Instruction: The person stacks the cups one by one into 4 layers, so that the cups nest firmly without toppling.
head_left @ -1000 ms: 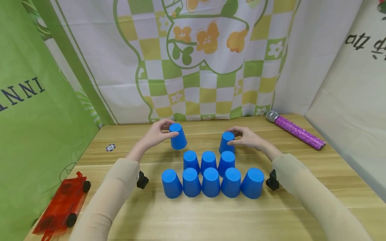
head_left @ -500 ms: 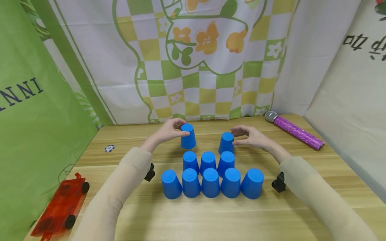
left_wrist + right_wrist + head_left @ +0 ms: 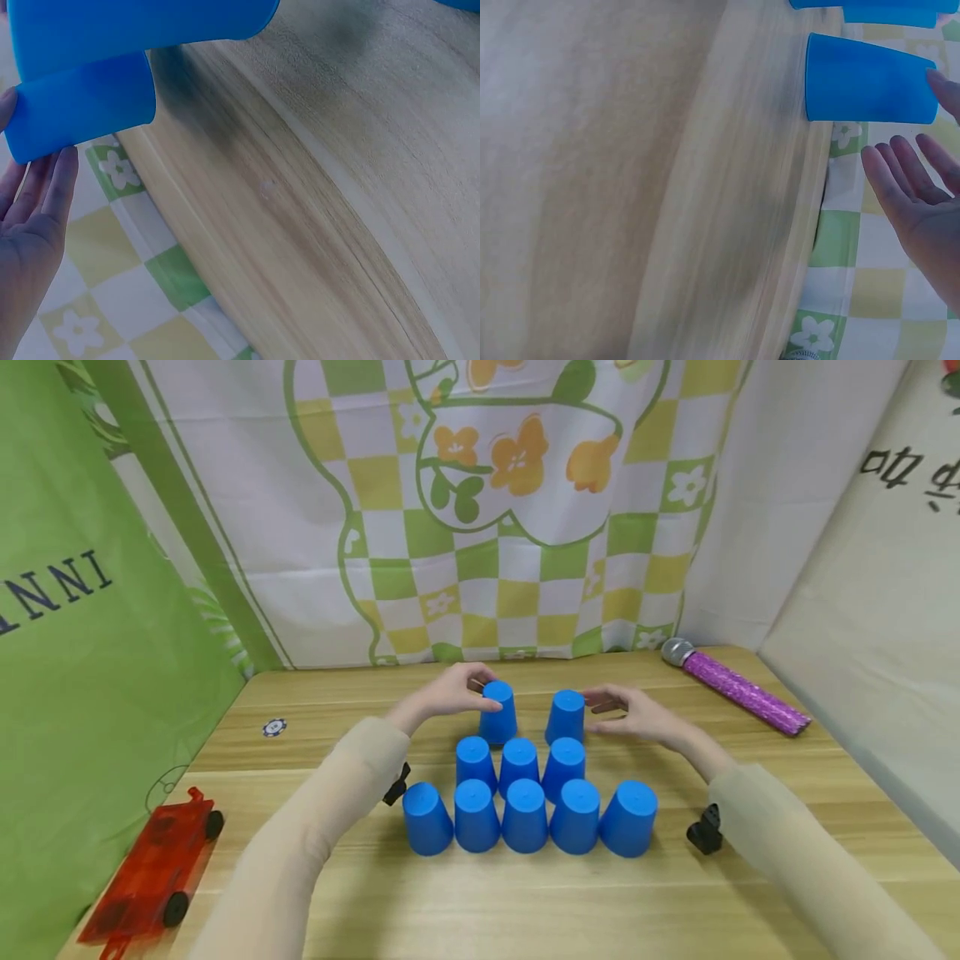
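While gripped upside down by the left hand (image 3: 450,693), leftmost blue plastic cup (image 3: 498,713) of the back row stands beside its twin cup (image 3: 566,717) on the wooden table (image 3: 525,902); right hand (image 3: 637,714) relaxed, fingers straight, just right of that twin.

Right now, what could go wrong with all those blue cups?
The left hand grips an upside-down blue plastic cup close behind the middle row of three blue cups; a nudge might topple them. The right hand, fingers straight, sits beside another blue cup and could bump it.
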A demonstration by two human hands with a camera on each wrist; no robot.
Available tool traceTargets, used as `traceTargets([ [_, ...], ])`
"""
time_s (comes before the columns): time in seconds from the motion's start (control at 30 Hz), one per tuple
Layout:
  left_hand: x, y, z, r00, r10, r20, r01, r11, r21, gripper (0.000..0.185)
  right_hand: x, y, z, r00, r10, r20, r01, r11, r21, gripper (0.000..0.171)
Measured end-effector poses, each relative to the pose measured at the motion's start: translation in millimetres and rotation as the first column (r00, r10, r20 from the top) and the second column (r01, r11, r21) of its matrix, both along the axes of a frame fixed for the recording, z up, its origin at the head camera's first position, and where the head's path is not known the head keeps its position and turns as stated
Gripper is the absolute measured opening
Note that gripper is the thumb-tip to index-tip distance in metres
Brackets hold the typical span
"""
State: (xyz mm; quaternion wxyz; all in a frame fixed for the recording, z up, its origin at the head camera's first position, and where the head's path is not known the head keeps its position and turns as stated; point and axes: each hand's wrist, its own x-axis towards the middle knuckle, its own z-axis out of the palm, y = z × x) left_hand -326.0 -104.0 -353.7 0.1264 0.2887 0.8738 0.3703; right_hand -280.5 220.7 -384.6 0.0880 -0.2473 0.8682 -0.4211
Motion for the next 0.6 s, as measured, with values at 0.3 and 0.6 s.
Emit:
traceTargets([
  [0.3,1.9,9,0.6,1.0,-0.028,0.002,0.028,0.999,-0.033,0.043,12.6,6,5.7,0.999,-0.035,-0.041,0.035,0.999,-0.018,0.044],
  [0.6,-0.5,16,-1.9,0.999,-0.037,0.004,0.037,0.996,-0.084,0.044,8.2,-2,0.9,0.999,-0.007,-0.036,0.007,1.0,0.009,0.046],
])
